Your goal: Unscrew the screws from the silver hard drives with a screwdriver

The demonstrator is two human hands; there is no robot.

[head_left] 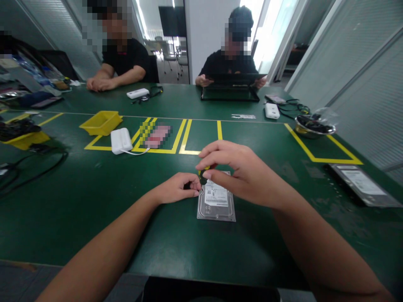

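A silver hard drive (pixel 216 205) with a white label lies flat on the green table in front of me. My right hand (pixel 233 172) is above its far end, thumb and fingers closed on the black and yellow handle of a screwdriver (pixel 203 175). The screwdriver points down at the drive's left edge; its tip is hidden. My left hand (pixel 181 187) is at that same edge, fingers curled and thumb tip against the drive, close under the screwdriver. Whether it also touches the screwdriver's shaft, I cannot tell.
Another hard drive (pixel 362 184) lies at the right, near small scattered bits. A metal bowl (pixel 315 128) of dark parts stands beyond it. A yellow bin (pixel 101 123), a white power bank (pixel 121 140) and a cabled phone (pixel 159 136) are ahead left. Two people sit opposite.
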